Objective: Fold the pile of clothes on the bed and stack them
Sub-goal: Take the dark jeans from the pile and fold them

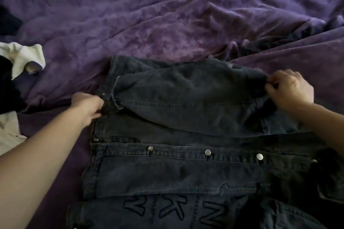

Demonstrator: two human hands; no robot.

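Observation:
A dark denim jacket [176,165] lies flat on the purple bed cover, its row of silver buttons running left to right. One sleeve [186,102] is folded across the upper part of the jacket. My left hand [88,106] pinches the sleeve's cuff end at the jacket's left edge. At the right, the shoulder end of that sleeve is gripped by my right hand [292,89]. Large stitched letters show on the other sleeve along the bottom edge of the view.
A pile of other clothes sits at the far left: a cream garment [26,55] and a black one [7,87]. The rumpled purple bed cover [167,15] fills the whole far side.

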